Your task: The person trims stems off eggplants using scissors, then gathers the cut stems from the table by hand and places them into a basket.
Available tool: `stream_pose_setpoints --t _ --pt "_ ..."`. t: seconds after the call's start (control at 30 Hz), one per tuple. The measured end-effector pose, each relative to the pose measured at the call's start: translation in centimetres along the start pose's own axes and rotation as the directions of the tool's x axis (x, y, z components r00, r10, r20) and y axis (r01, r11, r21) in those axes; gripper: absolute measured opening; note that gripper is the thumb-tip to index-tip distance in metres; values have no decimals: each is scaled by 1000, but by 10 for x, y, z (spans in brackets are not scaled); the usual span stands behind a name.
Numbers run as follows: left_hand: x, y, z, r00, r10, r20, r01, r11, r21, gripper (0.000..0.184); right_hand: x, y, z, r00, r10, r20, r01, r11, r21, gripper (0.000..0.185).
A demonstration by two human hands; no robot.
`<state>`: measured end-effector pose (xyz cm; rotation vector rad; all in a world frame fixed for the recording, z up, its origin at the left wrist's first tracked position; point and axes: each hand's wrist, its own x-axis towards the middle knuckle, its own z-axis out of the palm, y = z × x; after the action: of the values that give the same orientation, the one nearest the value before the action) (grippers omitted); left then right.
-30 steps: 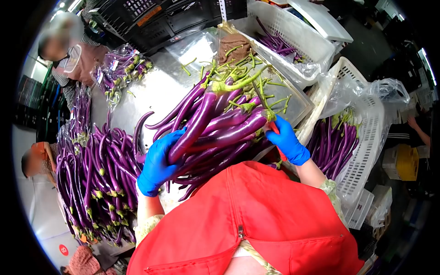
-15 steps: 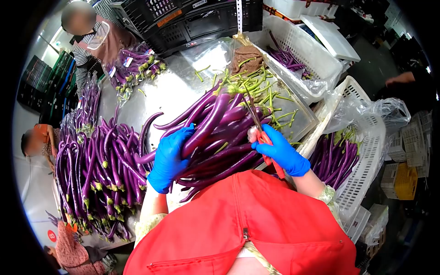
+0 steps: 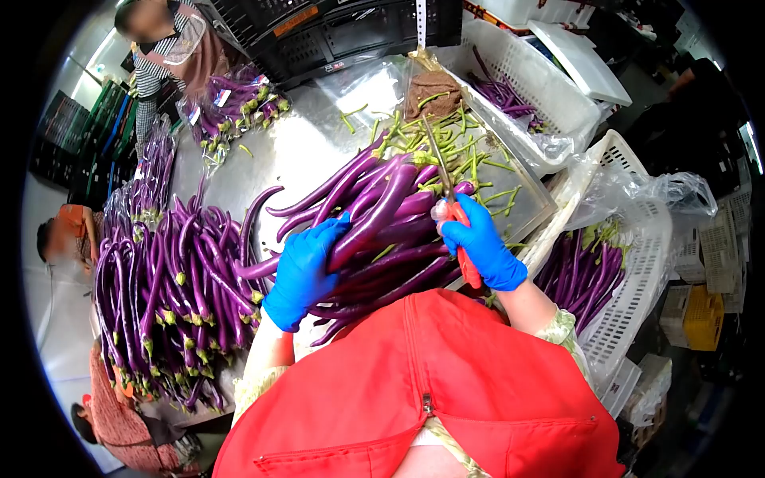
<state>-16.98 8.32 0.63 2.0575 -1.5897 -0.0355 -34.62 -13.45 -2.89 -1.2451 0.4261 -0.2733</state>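
My left hand (image 3: 307, 271), in a blue glove, is wrapped around a long purple eggplant (image 3: 376, 213), whose far end points up and away from me. My gloved right hand (image 3: 482, 248) grips red-handled scissors (image 3: 457, 231); their blades point forward and look nearly together, beside the held eggplant's far end and apart from it. Under both hands lies a pile of loose eggplants (image 3: 382, 283) on the metal table (image 3: 255, 171). Cut green stems (image 3: 454, 147) are scattered beyond the pile.
More eggplants (image 3: 171, 295) lie in rows at left, near bagged eggplants (image 3: 231, 111). White baskets (image 3: 629, 263) with eggplants stand at right. A brown cloth (image 3: 433, 94) and black crates (image 3: 343, 40) are at the back. A co-worker (image 3: 187, 52) stands at far left.
The scissor blades were apart and have come together. My left hand has shifted slightly right with the eggplant, and its far end has dropped a little.
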Motion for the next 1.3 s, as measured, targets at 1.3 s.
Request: stream_pose_setpoints --t 1.3 --pt "-230 -383 -185 760 -623 -185 -454 -305 -837 51 -26 26 -21 976 -80 -203 103 989 107 25"
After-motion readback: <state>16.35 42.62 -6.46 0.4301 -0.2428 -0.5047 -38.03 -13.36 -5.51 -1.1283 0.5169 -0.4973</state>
